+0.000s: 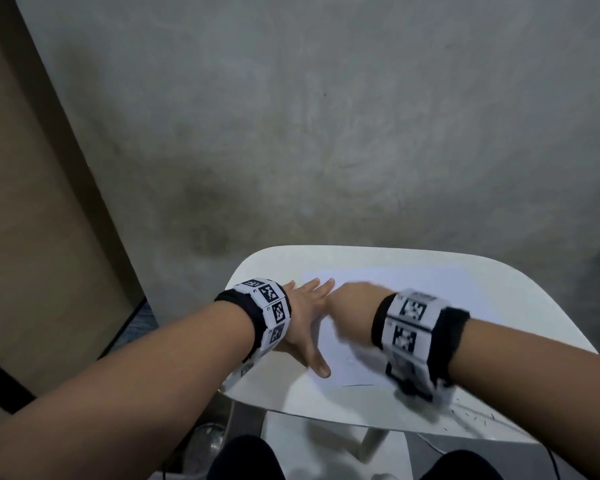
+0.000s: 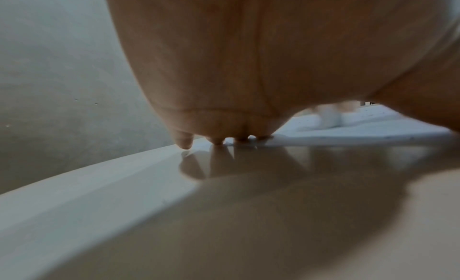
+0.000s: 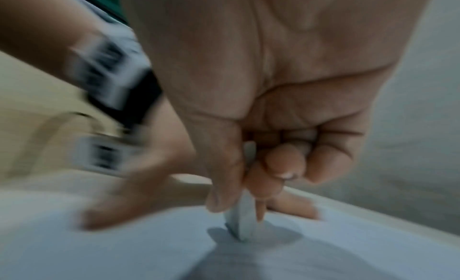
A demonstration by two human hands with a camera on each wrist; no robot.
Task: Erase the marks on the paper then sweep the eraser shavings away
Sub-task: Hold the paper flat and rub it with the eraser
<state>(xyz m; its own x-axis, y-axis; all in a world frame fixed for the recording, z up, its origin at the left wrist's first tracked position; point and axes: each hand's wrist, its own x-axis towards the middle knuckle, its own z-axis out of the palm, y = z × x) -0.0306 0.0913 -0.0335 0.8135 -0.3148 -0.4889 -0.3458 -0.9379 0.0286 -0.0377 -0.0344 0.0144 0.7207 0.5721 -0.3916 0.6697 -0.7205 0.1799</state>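
Observation:
A white sheet of paper (image 1: 357, 278) lies on a small white table (image 1: 492, 299). My left hand (image 1: 307, 306) lies flat with fingers spread, pressing the paper's left edge down; its fingertips (image 2: 184, 140) touch the tabletop. My right hand (image 1: 354, 306), blurred by motion, pinches a white eraser (image 3: 245, 221) between thumb and fingers, its lower end pressed on the paper (image 3: 124, 250). A dark pencil line (image 1: 357, 385) shows near the paper's front edge. Dark eraser shavings (image 1: 471, 415) lie scattered at the table's front right.
The table's front edge (image 1: 291, 410) runs just below my wrists, with my knees (image 1: 243, 459) under it. A grey concrete floor (image 1: 326, 133) surrounds the table. A brown panel (image 1: 32, 202) stands at the left.

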